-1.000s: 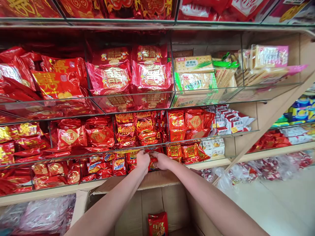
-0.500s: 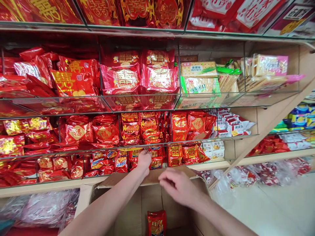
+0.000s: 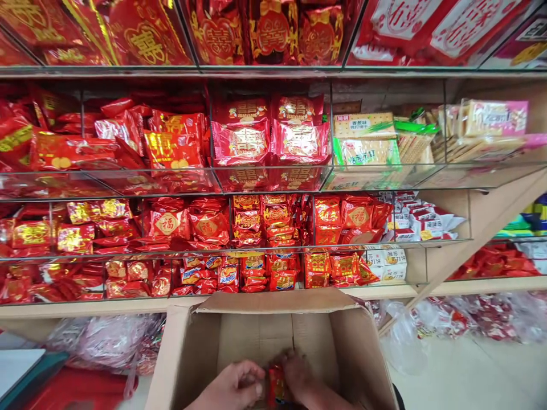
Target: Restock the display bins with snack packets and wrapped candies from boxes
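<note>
An open cardboard box [image 3: 273,302] stands in front of the shelves. Inside it, near the bottom of the view, is a red snack packet [image 3: 277,386]. My right hand [image 3: 297,376] is closed round the packet's right side, its fingertips blurred. Just left of the packet, my left hand [image 3: 239,382] is in the box with thumb and fingers curled and apart, nothing between them. Beyond the box's far flap, small red packets [image 3: 282,279] fill the lowest shelf compartments.
Glass-fronted shelves [image 3: 265,181] hold red packets and pale crackers [image 3: 367,151]. Plastic-wrapped goods [image 3: 113,341] lie under the shelf at left, above a red item [image 3: 85,390]. More plastic bags [image 3: 465,316] are on the floor at right.
My left hand has come back from the lowest shelf into the box. My right hand has moved down onto the red packet. The view has shifted, with the shelves now further right.
</note>
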A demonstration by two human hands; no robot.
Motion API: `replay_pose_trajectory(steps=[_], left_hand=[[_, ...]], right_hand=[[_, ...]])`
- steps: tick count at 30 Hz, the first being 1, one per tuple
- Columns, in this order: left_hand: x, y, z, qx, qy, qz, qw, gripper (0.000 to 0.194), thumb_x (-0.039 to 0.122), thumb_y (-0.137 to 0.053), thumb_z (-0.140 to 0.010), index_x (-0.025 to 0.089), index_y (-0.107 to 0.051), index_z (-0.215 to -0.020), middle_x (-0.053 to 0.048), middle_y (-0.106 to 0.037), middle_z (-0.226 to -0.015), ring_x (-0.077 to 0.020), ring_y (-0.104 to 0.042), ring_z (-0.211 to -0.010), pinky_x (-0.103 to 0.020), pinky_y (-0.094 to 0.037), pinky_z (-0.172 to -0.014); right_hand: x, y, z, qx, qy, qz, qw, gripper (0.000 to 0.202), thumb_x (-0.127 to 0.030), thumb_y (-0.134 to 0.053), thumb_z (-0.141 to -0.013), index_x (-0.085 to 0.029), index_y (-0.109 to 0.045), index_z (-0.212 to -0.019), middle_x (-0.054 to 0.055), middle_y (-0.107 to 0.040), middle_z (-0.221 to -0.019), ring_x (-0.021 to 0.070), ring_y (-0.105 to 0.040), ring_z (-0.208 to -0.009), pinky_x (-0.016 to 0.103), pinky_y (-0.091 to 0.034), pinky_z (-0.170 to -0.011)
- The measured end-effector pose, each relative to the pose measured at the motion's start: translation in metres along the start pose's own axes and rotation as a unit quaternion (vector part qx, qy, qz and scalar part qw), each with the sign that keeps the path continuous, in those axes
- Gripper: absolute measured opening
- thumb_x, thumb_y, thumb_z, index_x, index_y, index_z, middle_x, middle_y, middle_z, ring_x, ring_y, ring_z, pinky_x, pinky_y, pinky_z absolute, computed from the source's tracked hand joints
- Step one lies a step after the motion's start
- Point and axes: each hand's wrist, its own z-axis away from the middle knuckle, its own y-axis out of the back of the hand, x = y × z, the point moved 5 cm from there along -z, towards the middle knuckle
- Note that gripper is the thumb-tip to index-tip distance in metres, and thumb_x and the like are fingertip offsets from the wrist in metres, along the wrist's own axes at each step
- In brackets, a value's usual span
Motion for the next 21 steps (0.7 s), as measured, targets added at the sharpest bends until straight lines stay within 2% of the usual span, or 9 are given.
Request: replay_pose_trajectory(steps=[3, 6, 9, 11, 12, 14, 16, 19, 21], left_hand=[[-0.039, -0.005, -0.006, -0.003, 0.038, -0.063, 0.997, 0.020, 0.029, -0.052, -0.065, 0.017, -0.053, -0.081, 0.004, -0.051, -0.059, -0.0105, -0.045, -0.056, -0.022, -0.034, -0.055], [-0.054, -0.004, -0.013, 0.007, 0.027, -0.104, 0.994, 0.023, 0.029, -0.051, -0.065, 0.018, -0.054, -0.084, 0.000, -0.058, -0.073, -0.0148, -0.051, -0.070, -0.025, -0.038, -0.064], [-0.048, 0.003, -0.016, 0.033, 0.002, -0.113, 0.993, 0.039, 0.028, -0.054, -0.064, 0.020, -0.049, -0.103, -0.003, -0.056, -0.101, -0.0190, -0.048, -0.094, -0.028, -0.034, -0.082], [-0.032, 0.005, -0.014, 0.024, -0.030, -0.096, 0.995, 0.059, 0.029, -0.060, -0.062, 0.022, -0.038, -0.116, -0.003, -0.048, -0.115, -0.0200, -0.042, -0.104, -0.029, -0.029, -0.090], [-0.022, 0.004, -0.012, 0.000, -0.046, -0.073, 0.996, 0.065, 0.030, -0.061, -0.061, 0.023, -0.033, -0.120, -0.004, -0.047, -0.117, -0.0201, -0.041, -0.105, -0.030, -0.030, -0.091], [0.003, -0.004, -0.006, -0.075, -0.079, 0.003, 0.994, 0.064, 0.032, -0.059, -0.065, 0.023, -0.029, -0.121, -0.005, -0.049, -0.113, -0.0198, -0.045, -0.101, -0.030, -0.037, -0.083], [0.026, -0.011, 0.000, -0.120, -0.082, 0.064, 0.987, 0.048, 0.036, -0.052, -0.072, 0.022, -0.036, -0.115, -0.006, -0.053, -0.104, -0.0194, -0.051, -0.090, -0.027, -0.044, -0.066], [0.053, -0.017, 0.007, -0.130, -0.080, 0.137, 0.979, 0.036, 0.032, -0.050, -0.074, 0.022, -0.042, -0.108, -0.004, -0.055, -0.097, -0.0164, -0.053, -0.084, -0.024, -0.044, -0.061], [0.065, -0.018, 0.011, -0.119, -0.071, 0.174, 0.975, 0.032, 0.028, -0.052, -0.074, 0.022, -0.045, -0.105, -0.003, -0.056, -0.096, -0.0151, -0.053, -0.083, -0.023, -0.044, -0.063]], right_hand=[[0.007, -0.008, 0.000, 0.000, -0.033, 0.033, 0.999, 0.064, -0.014, -0.069, -0.036, -0.021, -0.054, -0.099, 0.008, -0.052, -0.107, 0.0267, -0.045, -0.097, 0.035, -0.036, -0.079], [0.011, -0.012, 0.004, -0.012, -0.051, 0.043, 0.998, 0.069, -0.008, -0.068, -0.033, -0.016, -0.053, -0.100, 0.011, -0.057, -0.097, 0.0257, -0.053, -0.084, 0.031, -0.040, -0.069], [0.004, 0.006, 0.020, 0.030, -0.028, 0.001, 0.999, 0.051, -0.016, -0.066, -0.042, -0.017, -0.053, -0.091, 0.006, -0.060, -0.084, 0.0213, -0.054, -0.072, 0.027, -0.039, -0.059], [-0.007, 0.029, 0.038, 0.054, 0.011, -0.102, 0.993, 0.043, -0.023, -0.065, -0.046, -0.017, -0.052, -0.086, 0.002, -0.059, -0.078, 0.0165, -0.053, -0.065, 0.023, -0.037, -0.052], [-0.014, 0.041, 0.048, 0.050, 0.031, -0.173, 0.983, 0.042, -0.025, -0.066, -0.046, -0.017, -0.052, -0.085, 0.001, -0.058, -0.075, 0.0145, -0.051, -0.063, 0.021, -0.035, -0.050], [-0.026, 0.064, 0.068, 0.023, 0.052, -0.311, 0.949, 0.036, -0.027, -0.065, -0.052, -0.015, -0.052, -0.083, -0.001, -0.058, -0.071, 0.0122, -0.050, -0.062, 0.019, -0.035, -0.050], [-0.036, 0.084, 0.086, 0.014, 0.062, -0.430, 0.900, 0.032, -0.026, -0.064, -0.056, -0.014, -0.053, -0.083, 0.000, -0.059, -0.075, 0.0124, -0.051, -0.066, 0.020, -0.039, -0.056], [-0.040, 0.102, 0.107, 0.053, 0.057, -0.591, 0.803, 0.034, -0.024, -0.065, -0.058, -0.015, -0.053, -0.088, 0.002, -0.060, -0.085, 0.0151, -0.054, -0.077, 0.026, -0.041, -0.069], [-0.034, 0.106, 0.118, 0.090, 0.049, -0.679, 0.727, 0.032, -0.023, -0.064, -0.062, -0.017, -0.052, -0.091, 0.003, -0.061, -0.087, 0.0161, -0.055, -0.078, 0.030, -0.043, -0.069]])
